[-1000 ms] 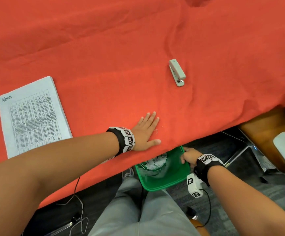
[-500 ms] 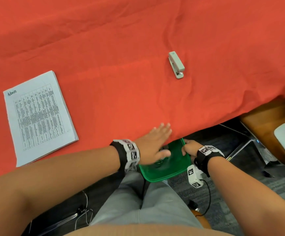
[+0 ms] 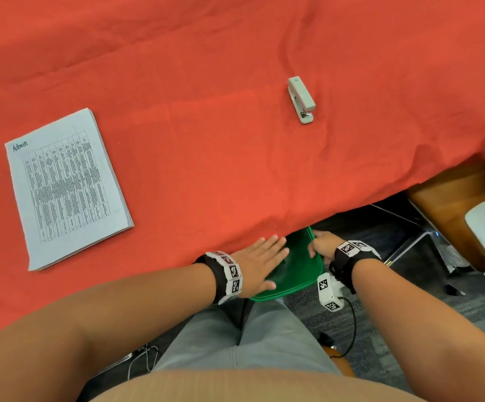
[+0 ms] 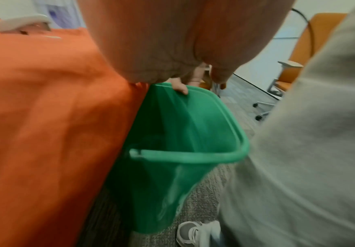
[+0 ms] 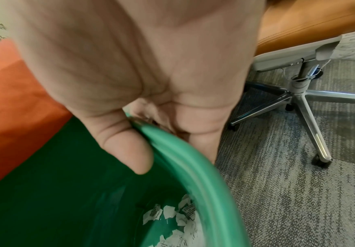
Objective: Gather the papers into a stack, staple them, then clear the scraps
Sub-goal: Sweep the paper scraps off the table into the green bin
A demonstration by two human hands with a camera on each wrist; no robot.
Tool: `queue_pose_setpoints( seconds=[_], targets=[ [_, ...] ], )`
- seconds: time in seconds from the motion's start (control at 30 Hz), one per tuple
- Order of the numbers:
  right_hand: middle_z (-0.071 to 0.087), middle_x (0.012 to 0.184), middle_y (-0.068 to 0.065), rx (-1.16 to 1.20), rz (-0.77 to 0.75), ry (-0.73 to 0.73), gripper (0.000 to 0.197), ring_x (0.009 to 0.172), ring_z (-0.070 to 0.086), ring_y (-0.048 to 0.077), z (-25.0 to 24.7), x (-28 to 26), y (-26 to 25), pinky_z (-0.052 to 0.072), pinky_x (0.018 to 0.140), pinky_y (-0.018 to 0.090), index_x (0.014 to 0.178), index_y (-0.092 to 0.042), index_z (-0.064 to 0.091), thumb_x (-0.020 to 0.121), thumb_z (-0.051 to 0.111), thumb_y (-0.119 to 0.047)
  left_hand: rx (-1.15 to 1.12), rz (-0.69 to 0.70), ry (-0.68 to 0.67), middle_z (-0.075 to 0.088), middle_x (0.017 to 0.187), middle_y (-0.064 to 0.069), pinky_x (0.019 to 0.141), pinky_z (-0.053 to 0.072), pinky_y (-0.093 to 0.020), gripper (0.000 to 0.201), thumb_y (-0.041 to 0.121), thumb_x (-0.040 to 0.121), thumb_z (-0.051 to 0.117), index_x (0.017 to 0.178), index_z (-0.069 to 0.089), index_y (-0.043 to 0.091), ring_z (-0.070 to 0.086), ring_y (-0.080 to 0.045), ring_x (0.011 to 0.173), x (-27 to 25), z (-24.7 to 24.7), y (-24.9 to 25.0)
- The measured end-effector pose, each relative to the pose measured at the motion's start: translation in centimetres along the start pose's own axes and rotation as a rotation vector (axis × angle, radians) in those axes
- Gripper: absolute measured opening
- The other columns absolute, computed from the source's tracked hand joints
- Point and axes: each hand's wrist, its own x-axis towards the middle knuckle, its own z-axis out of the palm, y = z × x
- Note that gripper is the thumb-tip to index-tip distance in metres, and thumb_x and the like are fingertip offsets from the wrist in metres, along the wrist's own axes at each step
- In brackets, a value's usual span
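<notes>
A stack of printed papers (image 3: pixel 70 187) lies on the left of the red tablecloth (image 3: pixel 206 82), and a pale grey stapler (image 3: pixel 300 100) lies further right. My left hand (image 3: pixel 267 256) is flat with straight fingers at the table's near edge, over the mouth of a green bin (image 3: pixel 296 268). My right hand (image 3: pixel 318 246) grips the bin's right rim (image 5: pixel 172 158), thumb (image 5: pixel 125 150) inside and the other fingers outside. The bin (image 4: pixel 182 133) is held up against the hanging cloth. Torn paper scraps (image 5: pixel 172 215) lie in its bottom.
My grey-trousered legs (image 3: pixel 235 343) are just below the bin, and a shoe (image 4: pixel 197 232) is on the carpet. An orange office chair with a metal star base (image 5: pixel 299 100) stands to the right. A cable (image 3: pixel 351 329) hangs from my right wrist camera.
My left hand has slid flat across the cloth toward me, from the table top to the edge over the bin. My right hand has kept its grip on the bin's rim.
</notes>
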Motion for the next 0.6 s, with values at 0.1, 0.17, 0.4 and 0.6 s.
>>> queue_pose_setpoints(
  seconds=[0.1,0.17,0.4,0.6],
  targets=[
    [0.056,0.099,0.013,0.000,-0.006,0.006,0.069,0.081,0.060,0.032,0.0,0.1,-0.1,0.051,0.055,0.028,0.133,-0.016,0.052,0.069,0.050,0.009,0.061,0.081,0.088,-0.019,0.158,-0.007,0.119,-0.011,-0.041,0.075,0.047,0.099,0.031,0.152,-0.008,0.011,-0.024,-0.023,0.143,-1.0,0.2,0.5],
    [0.052,0.107,0.011,-0.008,0.001,0.020,0.078,0.094,0.059,0.034,0.0,0.1,-0.1,0.054,0.061,0.035,0.137,-0.018,0.049,0.063,0.053,0.004,0.031,-0.015,0.146,-0.023,0.157,-0.009,0.117,-0.014,-0.041,0.078,0.049,0.098,0.030,0.151,-0.011,0.010,-0.024,-0.026,0.143,-1.3,-0.7,0.0],
    [0.052,0.112,0.013,0.067,0.002,0.006,0.090,0.105,0.060,0.044,0.3,1.5,0.7,0.056,0.082,0.058,0.139,-0.018,0.048,0.052,0.050,0.005,0.157,-0.066,-0.022,-0.006,0.160,-0.011,0.115,-0.017,-0.044,0.070,0.048,0.100,0.023,0.152,0.000,0.007,-0.018,-0.027,0.146,-2.1,1.0,-1.1],
    [0.057,0.111,0.016,0.127,0.002,0.001,0.081,0.090,0.063,0.040,-0.1,0.8,0.9,0.059,0.067,0.044,0.135,-0.021,0.051,0.060,0.048,0.010,-0.103,0.065,0.121,0.030,0.155,-0.005,0.121,0.003,-0.043,0.053,0.038,0.101,0.025,0.147,0.031,0.013,0.007,-0.024,0.149,-5.4,3.0,-0.4]
  ],
)
